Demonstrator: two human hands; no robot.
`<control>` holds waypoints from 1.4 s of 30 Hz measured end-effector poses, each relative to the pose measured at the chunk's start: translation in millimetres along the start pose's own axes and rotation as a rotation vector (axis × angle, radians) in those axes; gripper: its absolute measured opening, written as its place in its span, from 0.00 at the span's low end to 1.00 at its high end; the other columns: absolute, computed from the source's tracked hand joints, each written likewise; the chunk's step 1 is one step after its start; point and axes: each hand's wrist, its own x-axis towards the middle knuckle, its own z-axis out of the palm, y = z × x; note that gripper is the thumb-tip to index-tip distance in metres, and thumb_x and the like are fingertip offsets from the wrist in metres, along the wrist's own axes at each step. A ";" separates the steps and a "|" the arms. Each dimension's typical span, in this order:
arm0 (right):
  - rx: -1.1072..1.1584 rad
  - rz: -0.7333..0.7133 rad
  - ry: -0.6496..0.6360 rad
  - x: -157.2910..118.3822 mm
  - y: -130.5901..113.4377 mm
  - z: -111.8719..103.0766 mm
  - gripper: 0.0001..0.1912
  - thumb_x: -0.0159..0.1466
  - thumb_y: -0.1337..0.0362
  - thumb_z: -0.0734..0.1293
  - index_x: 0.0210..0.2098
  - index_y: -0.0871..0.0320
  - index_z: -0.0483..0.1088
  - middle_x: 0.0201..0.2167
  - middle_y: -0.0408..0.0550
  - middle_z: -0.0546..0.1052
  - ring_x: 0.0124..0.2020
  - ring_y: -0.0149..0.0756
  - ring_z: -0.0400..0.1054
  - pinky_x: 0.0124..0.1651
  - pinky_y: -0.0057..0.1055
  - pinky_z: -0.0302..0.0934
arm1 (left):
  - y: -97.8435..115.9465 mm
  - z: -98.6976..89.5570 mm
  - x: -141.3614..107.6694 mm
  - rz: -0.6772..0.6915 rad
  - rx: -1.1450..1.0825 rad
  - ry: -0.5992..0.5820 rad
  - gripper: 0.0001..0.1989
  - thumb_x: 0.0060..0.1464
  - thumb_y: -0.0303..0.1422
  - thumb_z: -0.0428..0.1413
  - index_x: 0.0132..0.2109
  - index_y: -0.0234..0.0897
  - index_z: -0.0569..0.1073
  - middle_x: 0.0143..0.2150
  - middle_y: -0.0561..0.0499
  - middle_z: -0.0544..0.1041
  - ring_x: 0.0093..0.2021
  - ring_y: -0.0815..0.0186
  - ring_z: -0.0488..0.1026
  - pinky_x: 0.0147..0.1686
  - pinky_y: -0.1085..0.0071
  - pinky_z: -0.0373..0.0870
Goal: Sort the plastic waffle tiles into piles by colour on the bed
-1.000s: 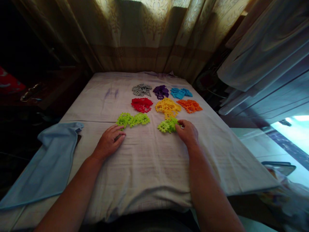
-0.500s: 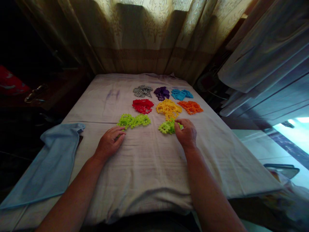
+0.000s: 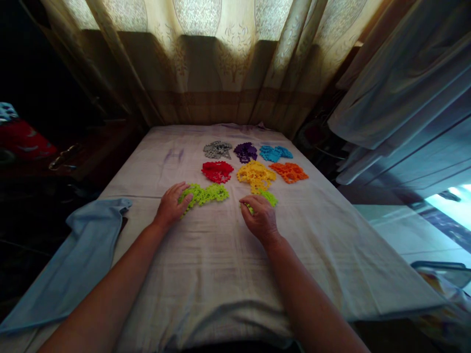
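Observation:
Two piles of lime-green plastic pieces with knobbly, lattice-like edges lie in the front row on the cloth. My left hand [image 3: 171, 205] rests at the left end of the left green pile [image 3: 210, 194], fingers stretched forward and thumb apart, touching its edge. Over the right green pile [image 3: 269, 197] is my right hand [image 3: 260, 215], its fingers curled and green showing between thumb and fingertips. Part of that pile is hidden beneath it. Just behind lie yellow pieces [image 3: 256, 173], red pieces [image 3: 217, 172] and orange pieces [image 3: 290, 172].
Grey pieces [image 3: 218, 150], purple pieces [image 3: 246, 152] and blue pieces [image 3: 275, 153] form the back row. A light-blue cloth [image 3: 83, 260] hangs over the table's left edge. The pale tablecloth [image 3: 221, 274] is wrinkled in front. A patterned curtain [image 3: 221, 73] hangs behind.
My right hand has moved left, from the right side of its green pile to over it. My left hand has moved forward against the left green pile. The view has tilted up slightly.

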 end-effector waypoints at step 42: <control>-0.135 -0.112 -0.383 -10.7 -37.0 13.6 0.16 0.61 0.63 0.68 0.49 0.54 0.74 0.57 0.55 0.72 0.64 0.51 0.56 0.64 0.52 0.48 | 61.4 -0.3 -33.1 0.227 0.092 -0.322 0.25 0.61 0.47 0.49 0.60 0.41 0.70 0.58 0.42 0.75 0.59 0.54 0.69 0.62 0.52 0.59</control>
